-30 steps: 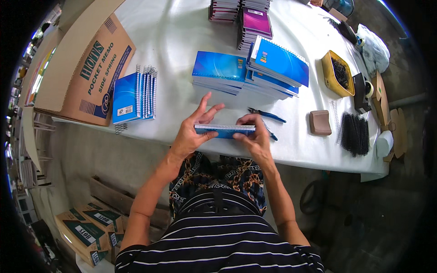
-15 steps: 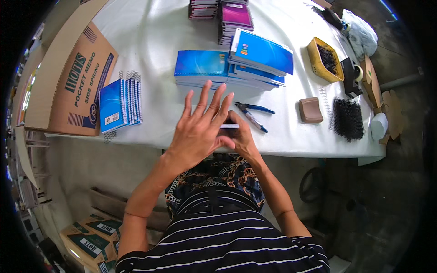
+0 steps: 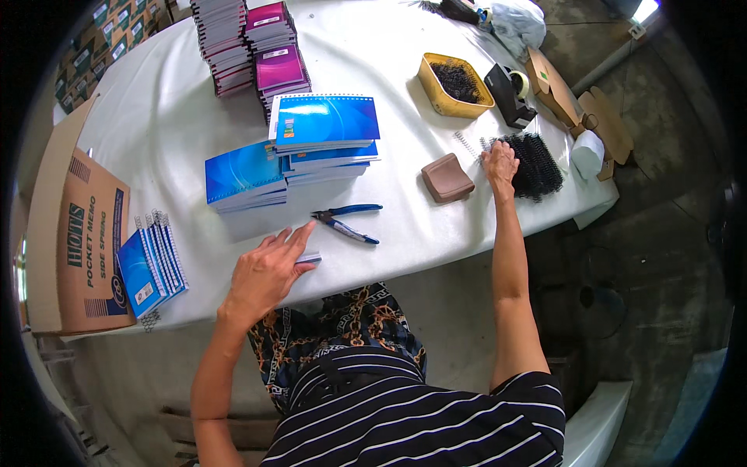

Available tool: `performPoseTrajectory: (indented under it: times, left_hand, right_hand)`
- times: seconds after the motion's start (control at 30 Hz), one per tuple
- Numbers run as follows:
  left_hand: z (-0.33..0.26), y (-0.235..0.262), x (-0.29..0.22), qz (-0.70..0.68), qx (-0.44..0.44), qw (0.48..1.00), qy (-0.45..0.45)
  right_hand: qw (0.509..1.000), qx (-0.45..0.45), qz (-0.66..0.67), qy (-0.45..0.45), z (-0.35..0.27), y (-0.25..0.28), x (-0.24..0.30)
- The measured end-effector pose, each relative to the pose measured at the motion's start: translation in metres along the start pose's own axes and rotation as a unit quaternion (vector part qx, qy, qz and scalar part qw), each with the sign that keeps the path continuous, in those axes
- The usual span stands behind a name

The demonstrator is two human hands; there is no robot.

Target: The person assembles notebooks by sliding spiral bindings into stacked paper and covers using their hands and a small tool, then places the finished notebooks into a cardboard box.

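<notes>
At the table's front edge my left hand (image 3: 266, 268) is closed around a small notebook (image 3: 310, 258); only a short piece of its edge shows beside my thumb, the rest hidden beneath the hand. My right arm stretches to the right, where my right hand (image 3: 500, 165) has its fingers curled onto the left side of a pile of black spiral binding coils (image 3: 535, 167). The fingertips are pinched on a coil there. Blue-handled cutting pliers (image 3: 346, 222) lie between my two hands, jaws toward the left.
Blue notebooks (image 3: 325, 121) stand stacked ahead, purple ones (image 3: 280, 68) behind. Left are spiral-bound notebooks (image 3: 152, 265) and a cardboard box (image 3: 97, 241). A brown block (image 3: 447, 178), yellow tub of coils (image 3: 456, 83), tape dispenser (image 3: 510, 97) and cardboard pieces (image 3: 552, 86) are on the right.
My right hand has left the small notebook and moved right to the black coils. My left hand has stayed with the notebook, its spread fingers now lowered. The view has swung to the right.
</notes>
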State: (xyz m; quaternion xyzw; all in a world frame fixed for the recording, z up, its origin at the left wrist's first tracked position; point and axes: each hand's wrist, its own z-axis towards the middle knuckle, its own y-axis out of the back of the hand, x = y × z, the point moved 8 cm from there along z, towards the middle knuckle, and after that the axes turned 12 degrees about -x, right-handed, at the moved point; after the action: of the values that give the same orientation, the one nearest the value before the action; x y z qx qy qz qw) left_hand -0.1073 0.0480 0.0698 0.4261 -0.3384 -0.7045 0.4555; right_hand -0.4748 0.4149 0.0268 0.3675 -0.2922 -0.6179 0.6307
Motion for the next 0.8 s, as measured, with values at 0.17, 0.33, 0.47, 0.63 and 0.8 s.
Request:
performPoseTrajectory:
  times: [0.17,0.33,0.47,0.63,0.8]
  left_hand:
    - [-0.004,0.003,-0.002,0.06,0.001,0.998,-0.034]
    - [-0.006,0.004,-0.001,0.13,-0.006,0.991,-0.01]
    - [-0.004,0.001,0.0,0.088,-0.019,0.996,-0.004]
    - [-0.001,0.012,0.005,0.054,-0.052,0.996,0.045]
    - [-0.006,0.009,0.01,0.036,-0.062,0.997,0.039]
  right_hand:
    - [0.999,-0.032,0.024,0.035,-0.001,-0.003,0.024]
    - [0.988,-0.062,0.136,0.029,0.016,0.001,0.013]
    - [0.967,-0.091,0.224,0.082,0.023,0.023,0.017]
    - [0.926,-0.062,0.367,0.057,0.005,0.089,0.069]
    - [0.713,0.198,0.644,0.195,-0.137,0.196,0.231]
